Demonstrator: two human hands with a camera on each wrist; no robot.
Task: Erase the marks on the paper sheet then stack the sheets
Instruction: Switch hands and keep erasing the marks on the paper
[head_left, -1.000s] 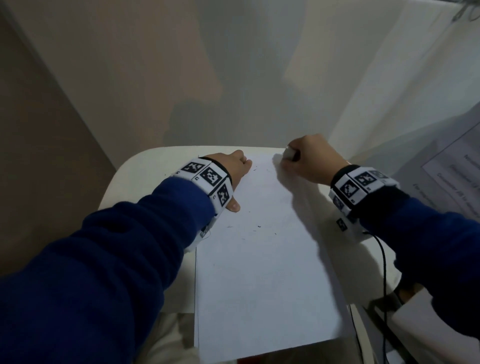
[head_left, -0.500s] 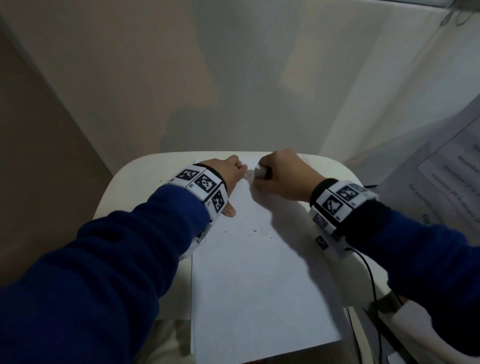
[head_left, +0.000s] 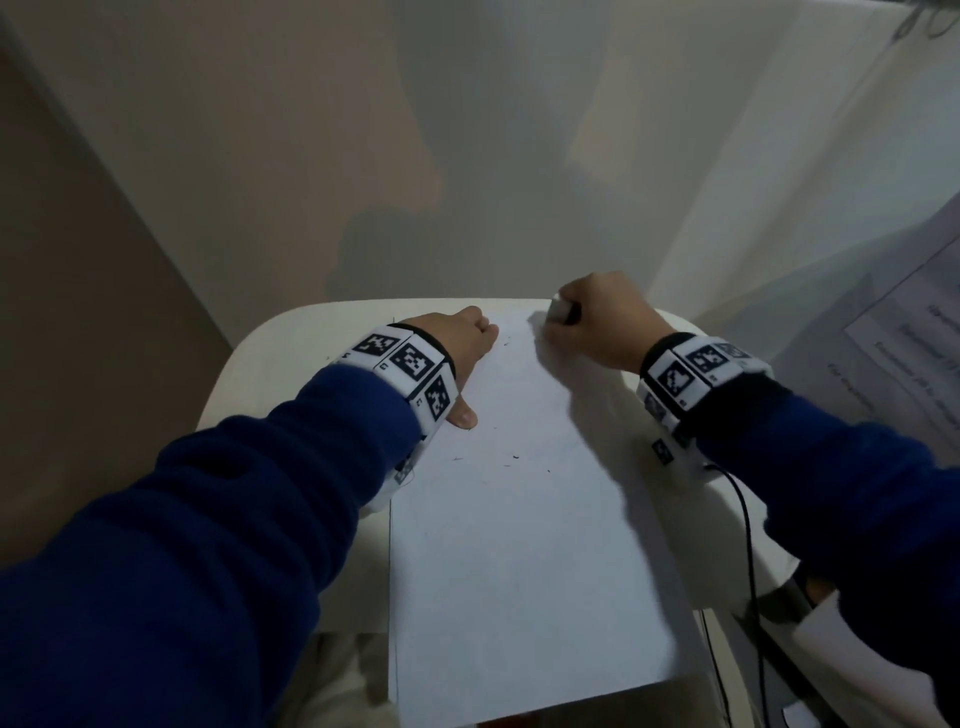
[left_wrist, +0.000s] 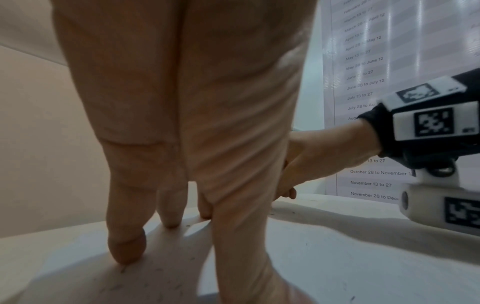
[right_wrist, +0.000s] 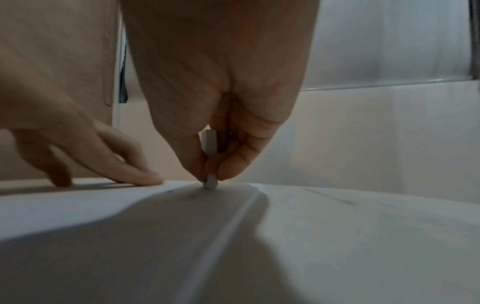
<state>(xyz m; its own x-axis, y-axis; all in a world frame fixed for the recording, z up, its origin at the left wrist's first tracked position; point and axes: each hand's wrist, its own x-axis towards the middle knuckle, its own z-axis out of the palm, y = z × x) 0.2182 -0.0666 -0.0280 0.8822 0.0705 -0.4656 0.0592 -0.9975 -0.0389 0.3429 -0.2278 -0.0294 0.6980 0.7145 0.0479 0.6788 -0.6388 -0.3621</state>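
A white paper sheet (head_left: 519, 561) lies lengthwise on a small white table (head_left: 291, 332), its near end hanging over the edge. My left hand (head_left: 462, 348) presses flat on the sheet's far left corner, fingers straight (left_wrist: 127, 242). My right hand (head_left: 597, 327) pinches a small white eraser (head_left: 558, 310) and holds its tip down on the sheet's far right corner, seen close in the right wrist view (right_wrist: 210, 183). Dark eraser crumbs (head_left: 514, 457) dot the middle of the sheet. Whether more sheets lie beneath is hidden.
A pale wall rises right behind the table. A printed schedule of dates (head_left: 904, 353) hangs at the right, also readable in the left wrist view (left_wrist: 363, 61). A black cable (head_left: 748, 545) runs down from my right wrist past the table's right edge.
My right hand with the eraser swept left toward my left hand, then back right to the sheet's far right corner. My left hand stayed pressed in place.
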